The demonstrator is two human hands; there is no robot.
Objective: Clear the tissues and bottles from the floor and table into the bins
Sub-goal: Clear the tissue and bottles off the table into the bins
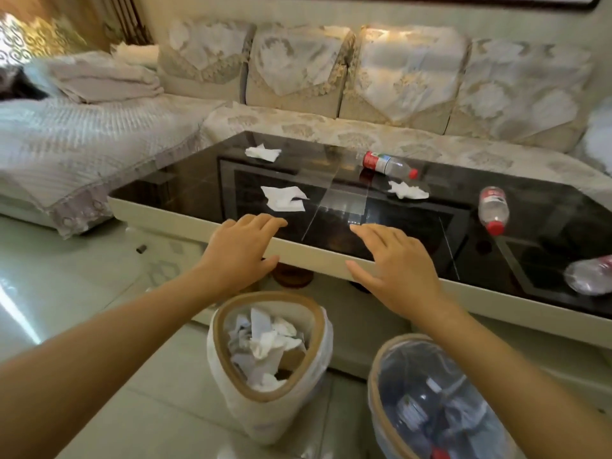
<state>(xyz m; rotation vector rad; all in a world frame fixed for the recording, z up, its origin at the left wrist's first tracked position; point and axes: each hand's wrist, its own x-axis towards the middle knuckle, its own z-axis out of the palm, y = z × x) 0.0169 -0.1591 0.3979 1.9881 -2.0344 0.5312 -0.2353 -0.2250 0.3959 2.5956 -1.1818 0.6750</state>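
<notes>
Both hands, left hand (243,248) and right hand (394,260), were spread and empty over the table (331,260) edge. Next step, judged: grasp the nearest tissue (284,198) and drop it into the tissue bin (228,313).

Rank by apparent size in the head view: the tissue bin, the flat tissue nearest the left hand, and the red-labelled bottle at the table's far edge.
1. Tissue bin, by far the largest, though it is also nearest the camera.
2. Flat tissue and red-labelled bottle look about alike; the bottle lies farther away, so I won't rank them.

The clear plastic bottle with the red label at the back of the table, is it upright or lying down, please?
Lying down: the clear plastic bottle with the red label rests on its side on the black glass table.
</notes>
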